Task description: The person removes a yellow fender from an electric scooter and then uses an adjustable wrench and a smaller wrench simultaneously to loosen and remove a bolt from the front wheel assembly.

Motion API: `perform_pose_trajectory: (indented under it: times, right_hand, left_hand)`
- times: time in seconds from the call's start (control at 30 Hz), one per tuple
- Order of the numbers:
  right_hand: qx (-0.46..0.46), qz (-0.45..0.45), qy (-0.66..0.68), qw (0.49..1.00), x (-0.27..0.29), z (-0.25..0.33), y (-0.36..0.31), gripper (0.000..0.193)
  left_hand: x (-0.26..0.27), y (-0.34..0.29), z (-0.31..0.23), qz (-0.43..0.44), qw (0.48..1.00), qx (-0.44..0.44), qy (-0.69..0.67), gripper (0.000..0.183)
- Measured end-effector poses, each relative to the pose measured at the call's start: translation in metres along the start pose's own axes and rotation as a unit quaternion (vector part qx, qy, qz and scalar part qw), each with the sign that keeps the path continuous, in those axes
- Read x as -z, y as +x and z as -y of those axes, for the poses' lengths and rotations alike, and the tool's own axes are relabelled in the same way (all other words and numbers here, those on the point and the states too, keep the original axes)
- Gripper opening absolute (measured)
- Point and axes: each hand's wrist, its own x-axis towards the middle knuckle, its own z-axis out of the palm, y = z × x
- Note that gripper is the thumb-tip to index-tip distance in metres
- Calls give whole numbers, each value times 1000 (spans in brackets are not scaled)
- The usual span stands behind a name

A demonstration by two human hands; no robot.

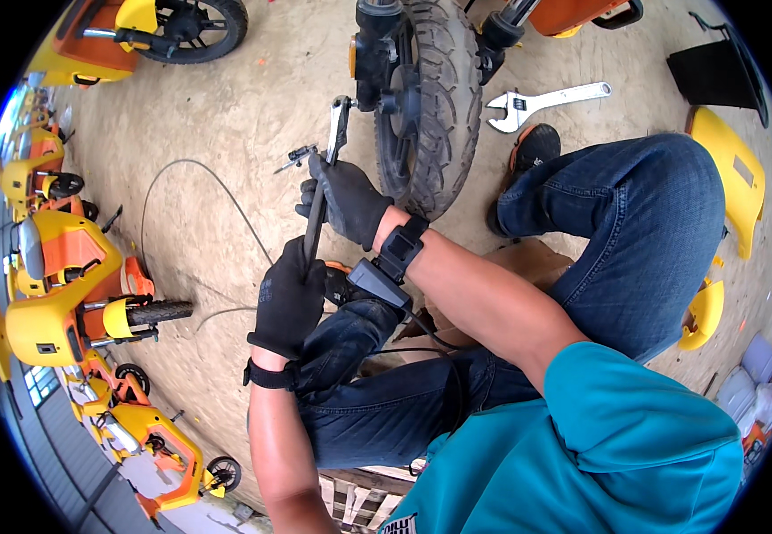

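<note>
Both my hands wear black gloves and grip one ratchet wrench (338,135), which has a bright metal head and a dark handle. My left hand (290,298) is closed round the handle's near end. Farther up, toward the head, my right hand (349,203) closes on it too. The wrench head sits at the axle on the left side of a scooter's front wheel (444,98), between the fork legs. Whether its socket is seated on a nut cannot be made out. A small dark metal part (297,157) lies on the floor just beyond my right hand.
An adjustable wrench (551,102) lies right of the wheel. A thin cable (192,163) loops across the floor at left. Yellow and orange scooters (56,325) line the left side. Yellow panels (731,178) and a black bin-like piece (715,71) are at right. My bent legs (644,231) flank my arms.
</note>
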Motion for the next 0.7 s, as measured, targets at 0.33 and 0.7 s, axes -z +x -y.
perform_pose_trajectory:
  times: [0.33, 0.7]
  right_hand:
    - [20, 12, -49, 999, 30, -13, 11, 23]
    - [57, -24, -103, 993, 38, -22, 21, 21]
  left_hand:
    - [-35, 9, 32, 87, 995, 22, 40, 31]
    - [-71, 28, 64, 113, 989, 75, 64, 32]
